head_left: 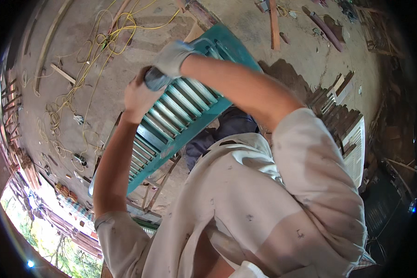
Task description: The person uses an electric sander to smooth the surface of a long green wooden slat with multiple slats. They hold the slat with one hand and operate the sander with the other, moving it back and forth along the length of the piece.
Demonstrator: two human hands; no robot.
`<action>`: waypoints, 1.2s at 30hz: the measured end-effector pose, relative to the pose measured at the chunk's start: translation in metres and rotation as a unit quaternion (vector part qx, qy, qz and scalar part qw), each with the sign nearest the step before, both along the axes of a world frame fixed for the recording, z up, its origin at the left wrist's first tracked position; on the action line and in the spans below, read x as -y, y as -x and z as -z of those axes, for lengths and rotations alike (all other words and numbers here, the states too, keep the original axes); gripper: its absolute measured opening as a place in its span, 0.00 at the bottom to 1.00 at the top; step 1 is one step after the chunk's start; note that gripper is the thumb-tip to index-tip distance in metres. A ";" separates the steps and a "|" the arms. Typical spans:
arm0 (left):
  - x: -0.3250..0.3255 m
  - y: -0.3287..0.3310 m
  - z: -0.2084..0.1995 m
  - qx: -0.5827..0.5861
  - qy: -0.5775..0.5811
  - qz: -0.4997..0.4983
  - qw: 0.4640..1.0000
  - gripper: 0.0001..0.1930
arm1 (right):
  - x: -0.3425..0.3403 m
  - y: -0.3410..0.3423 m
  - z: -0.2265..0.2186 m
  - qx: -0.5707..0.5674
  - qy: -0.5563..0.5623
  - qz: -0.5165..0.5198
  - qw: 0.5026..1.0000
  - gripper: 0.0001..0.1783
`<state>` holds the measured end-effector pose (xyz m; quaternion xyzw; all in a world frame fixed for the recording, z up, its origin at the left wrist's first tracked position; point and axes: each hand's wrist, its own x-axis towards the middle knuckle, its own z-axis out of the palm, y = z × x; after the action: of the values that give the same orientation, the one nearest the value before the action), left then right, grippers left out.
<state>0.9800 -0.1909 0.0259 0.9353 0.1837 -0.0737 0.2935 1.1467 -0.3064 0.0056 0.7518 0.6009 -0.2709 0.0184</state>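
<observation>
A green louvred shutter panel (185,136) lies slantwise before me, with pale, worn slats showing bare patches. Over its far edge my left hand (141,96), bare, is closed around a dark grey rounded object (156,79) whose kind I cannot make out. My right hand (172,59), in a light grey glove, is curled just right of that object, close against it. Motion smears both hands, and the right fingers are mostly hidden. The right forearm crosses above the slats.
Yellow cord (120,28) lies tangled on the concrete floor at the far left, near a loose glove (78,119). Wooden strips (274,28) lie beyond the panel. At the right stand stacked timber pieces (338,120) and a white louvred panel (356,150).
</observation>
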 end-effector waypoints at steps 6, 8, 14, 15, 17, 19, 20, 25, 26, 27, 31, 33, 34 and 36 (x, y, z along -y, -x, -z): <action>0.046 -0.145 0.017 -0.025 -0.018 0.063 0.998 0.35 | 0.085 -0.121 -0.007 0.083 -0.012 0.072 0.994 0.22; 0.066 -0.188 0.016 -0.013 -0.041 0.082 0.996 0.34 | 0.103 -0.157 0.027 0.094 0.000 0.181 0.979 0.34; 0.089 -0.204 0.029 0.000 0.075 0.032 0.997 0.38 | 0.122 -0.178 -0.010 0.105 0.053 0.074 0.990 0.24; 0.088 -0.195 0.038 -0.003 0.031 -0.007 0.999 0.36 | 0.117 -0.171 -0.016 0.038 0.020 0.078 0.996 0.24; 0.087 -0.180 0.006 0.041 0.113 0.032 0.992 0.32 | 0.113 -0.166 -0.003 0.059 0.009 0.103 0.993 0.22; 0.073 -0.157 -0.015 0.040 0.121 0.019 0.992 0.29 | 0.095 -0.147 0.014 0.080 -0.031 0.101 0.991 0.20; 0.069 -0.142 -0.012 0.048 0.078 0.022 0.996 0.32 | 0.087 -0.137 0.019 0.093 -0.049 0.101 0.989 0.19; 0.029 -0.066 0.012 0.022 -0.072 0.031 0.997 0.37 | 0.033 -0.079 -0.004 0.054 0.034 -0.035 0.997 0.20; 0.026 -0.056 0.004 0.033 -0.073 0.029 0.996 0.35 | 0.025 -0.068 -0.008 0.050 0.050 -0.043 0.997 0.19; 0.018 -0.049 -0.004 0.027 0.051 0.000 0.998 0.32 | 0.017 -0.057 -0.012 0.046 0.068 -0.049 0.995 0.19; -0.014 0.018 0.001 -0.008 0.025 -0.030 0.999 0.33 | -0.032 0.000 -0.013 0.039 0.089 -0.114 0.989 0.19; -0.029 0.055 -0.002 0.016 0.038 -0.048 0.998 0.34 | -0.054 0.029 -0.007 0.024 0.082 -0.141 0.986 0.20; -0.038 0.072 0.001 0.025 0.027 -0.044 0.998 0.34 | -0.064 0.043 -0.006 0.018 0.079 -0.145 0.986 0.20; -0.057 0.105 0.013 0.040 0.008 -0.034 0.999 0.34 | -0.082 0.073 -0.004 0.004 0.076 -0.152 0.986 0.21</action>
<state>0.8752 -0.1338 0.0129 0.9283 0.2031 -0.0276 0.3102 1.0741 -0.2240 0.0101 0.6496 0.6855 -0.3064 0.1189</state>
